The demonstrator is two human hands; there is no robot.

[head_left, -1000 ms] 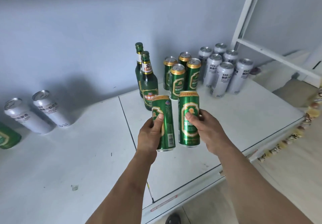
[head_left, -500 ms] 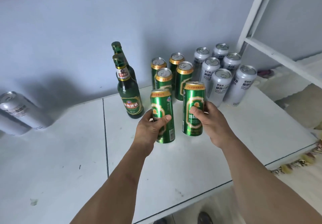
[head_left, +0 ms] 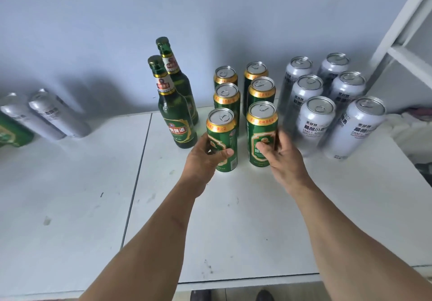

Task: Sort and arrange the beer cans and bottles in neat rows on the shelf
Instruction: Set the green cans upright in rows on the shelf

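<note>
The two green cans that were carried in mid-air a second ago now stand on the white shelf [head_left: 233,218]: the left front can [head_left: 222,140] and the right front can [head_left: 262,134] have come down at the near end of the two green files, each just in front of an earlier can, so the green block [head_left: 244,85] now reads as two columns of three. The left hand [head_left: 205,158] still wraps its can, thumb across the label; the right hand [head_left: 284,153] keeps its thumb on the label of its can, though the fingers behind look to be loosening and motion blur makes it hard to say whether the grip has fully let go. To the left of the green block two green bottles [head_left: 174,104] stand upright one behind the other, and to the right six silver cans [head_left: 327,104] sit in a like two-by-three block beside the white upright of the frame [head_left: 397,31]. That leaves, by my judgement, the strays at the far left: two silver cans [head_left: 46,116] and a green one [head_left: 11,132] cut by the frame edge, well apart from the rows and not yet sorted
</note>
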